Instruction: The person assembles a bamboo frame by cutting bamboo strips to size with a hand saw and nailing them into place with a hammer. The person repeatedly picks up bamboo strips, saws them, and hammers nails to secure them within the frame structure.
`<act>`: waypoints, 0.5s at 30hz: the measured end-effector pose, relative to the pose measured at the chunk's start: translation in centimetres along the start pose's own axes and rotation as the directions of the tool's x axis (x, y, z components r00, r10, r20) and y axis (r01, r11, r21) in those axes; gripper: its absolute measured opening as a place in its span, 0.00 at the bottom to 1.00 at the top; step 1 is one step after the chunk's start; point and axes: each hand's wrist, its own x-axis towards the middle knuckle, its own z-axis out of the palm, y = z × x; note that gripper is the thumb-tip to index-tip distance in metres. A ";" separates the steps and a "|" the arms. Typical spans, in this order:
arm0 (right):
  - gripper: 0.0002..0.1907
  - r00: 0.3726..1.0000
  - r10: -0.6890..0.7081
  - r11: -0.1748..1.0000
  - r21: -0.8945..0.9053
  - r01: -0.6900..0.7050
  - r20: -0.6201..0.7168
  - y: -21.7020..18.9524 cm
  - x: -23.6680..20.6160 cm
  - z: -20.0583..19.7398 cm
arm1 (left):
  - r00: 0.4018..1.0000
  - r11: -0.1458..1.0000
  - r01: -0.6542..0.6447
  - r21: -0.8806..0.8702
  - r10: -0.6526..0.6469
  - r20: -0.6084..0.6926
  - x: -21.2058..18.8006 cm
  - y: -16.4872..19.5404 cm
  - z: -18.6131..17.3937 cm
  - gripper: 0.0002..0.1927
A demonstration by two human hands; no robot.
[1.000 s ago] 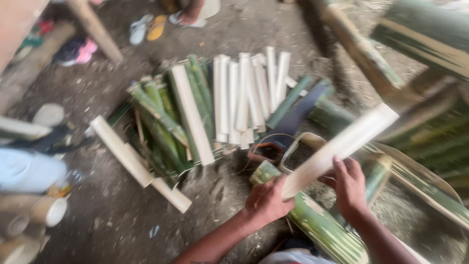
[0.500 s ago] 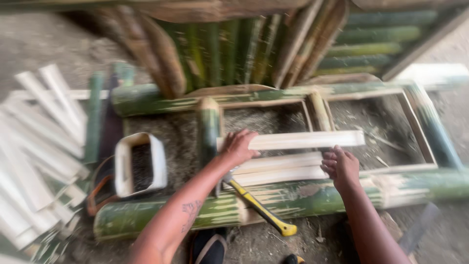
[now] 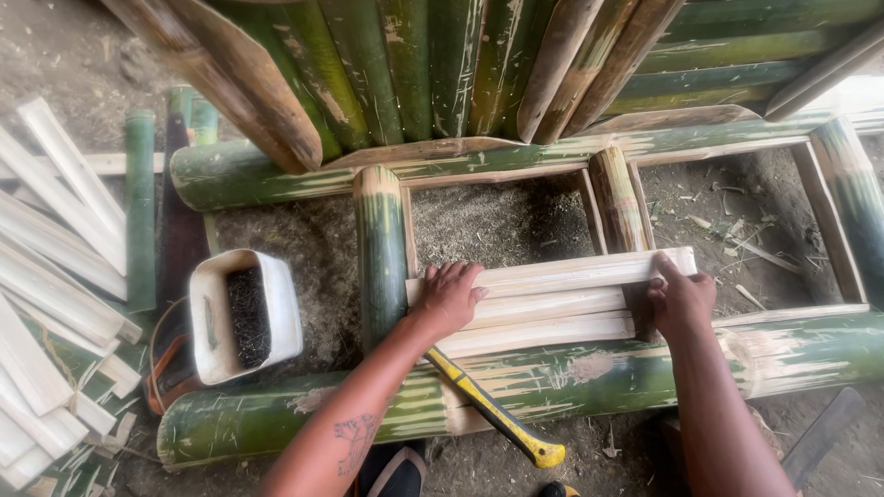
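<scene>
Leftmost, a heap of pale split slats (image 3: 55,276) is seen, then a cut white container (image 3: 244,317) of dark nails. Next, the left hand (image 3: 448,296) is laid flat, fingers together, on the uppermost slat (image 3: 562,273) of three set across the green bamboo frame (image 3: 589,377), above a yellow-handled hammer (image 3: 493,414). That slat's far end is apparently gripped by the right hand (image 3: 680,299), its fingers curled over it.

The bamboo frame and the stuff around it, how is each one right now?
Top slat: flat across the frame, both hands on it.
Left hand: palm down on the slats' left end.
Right hand: gripping the top slat's right end.
Hammer: lying on the front pole, unheld.
White container: open, dark nails inside.
Bamboo frame: flat on the ground.
</scene>
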 end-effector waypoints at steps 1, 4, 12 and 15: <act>0.24 1.000 0.013 1.000 -0.003 -0.013 0.015 0.2 0.1 -0.3 | 1.000 1.000 -0.007 -0.016 0.007 0.010 -0.1 0.1 -0.1 0.23; 0.16 0.996 0.017 1.000 0.019 -0.019 0.090 0.7 0.3 -1.0 | 1.000 0.997 0.000 -0.081 0.002 0.014 -0.1 0.2 -0.6 0.26; 0.14 0.986 -0.132 0.990 0.063 0.126 0.106 0.6 -0.2 -0.2 | 0.977 0.985 -0.116 0.129 0.090 0.196 2.7 5.2 -3.8 0.30; 0.16 0.985 -0.153 0.986 0.070 0.148 0.073 -0.3 -1.2 0.4 | 0.966 0.966 -0.199 0.164 0.166 0.197 6.1 11.8 -2.2 0.28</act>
